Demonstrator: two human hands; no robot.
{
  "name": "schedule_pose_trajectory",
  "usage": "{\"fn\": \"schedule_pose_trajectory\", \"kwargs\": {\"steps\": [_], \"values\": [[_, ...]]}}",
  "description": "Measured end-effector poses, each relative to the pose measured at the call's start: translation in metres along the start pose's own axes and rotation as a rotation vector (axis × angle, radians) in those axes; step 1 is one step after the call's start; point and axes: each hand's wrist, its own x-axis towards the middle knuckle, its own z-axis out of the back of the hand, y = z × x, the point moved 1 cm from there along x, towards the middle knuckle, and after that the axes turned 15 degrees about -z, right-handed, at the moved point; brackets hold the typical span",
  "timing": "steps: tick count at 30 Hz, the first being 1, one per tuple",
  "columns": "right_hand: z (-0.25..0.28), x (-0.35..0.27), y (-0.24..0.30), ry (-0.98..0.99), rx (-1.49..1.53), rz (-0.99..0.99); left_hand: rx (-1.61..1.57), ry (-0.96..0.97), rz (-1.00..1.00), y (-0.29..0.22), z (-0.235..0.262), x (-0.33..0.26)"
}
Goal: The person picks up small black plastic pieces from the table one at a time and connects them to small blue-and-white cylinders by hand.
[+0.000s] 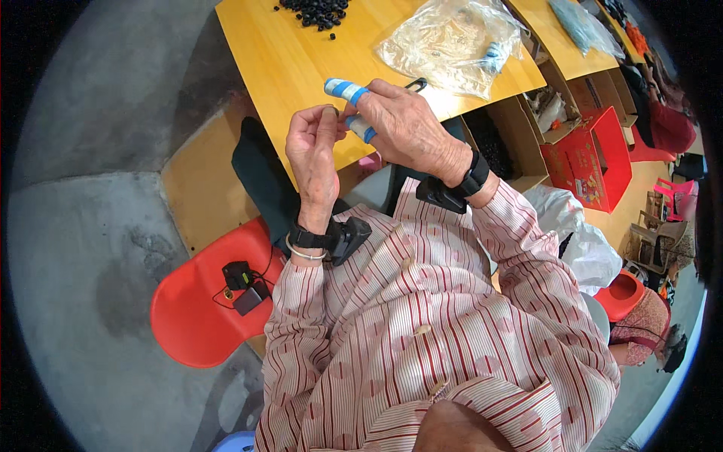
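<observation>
Red-striped shirt (444, 331), black wristbands (476, 173), blue-white finger wraps (346, 91)

Both forearms (520, 233) reach forward, converging. The left hand (315, 154) points away from the body, fingers curled beside the raised thumb; the right hand (410, 124) (two fingers (346, 92) wrapped) angles leftward, back uppermost, its fingertips close by.

Workshop: yellow worktables (275, 71), heaped black parts (316, 10), cardboard boxes (521, 139), bare grey floor (83, 256).

Nothing legible right now, and there sits the red cardboard box (570, 160), marked up (pale print, too small to read)!
</observation>
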Motion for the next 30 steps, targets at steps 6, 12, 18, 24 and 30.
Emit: {"fn": "schedule_pose_trajectory", "kwargs": {"steps": [6, 12, 18, 24, 30], "values": [[0.0, -0.008, 0.014, -0.035, 0.008, -0.054, -0.047, 0.001, 0.011, 0.002, -0.001, -0.004], [-0.006, -0.01, 0.023, -0.189, 0.039, 0.042, -0.114, -0.046, -0.03, 0.002, -0.005, 0.0], [-0.001, -0.006, 0.031, -0.222, -0.073, 0.119, -0.064, 0.023, -0.091, -0.01, -0.002, 0.004], [0.004, -0.01, 0.035, -0.132, -0.083, 0.109, -0.062, 0.071, -0.064, -0.016, -0.001, 0.003], [0.012, -0.011, 0.027, -0.137, 0.064, 0.035, -0.044, 0.021, 0.042, -0.024, -0.001, 0.008]]}}
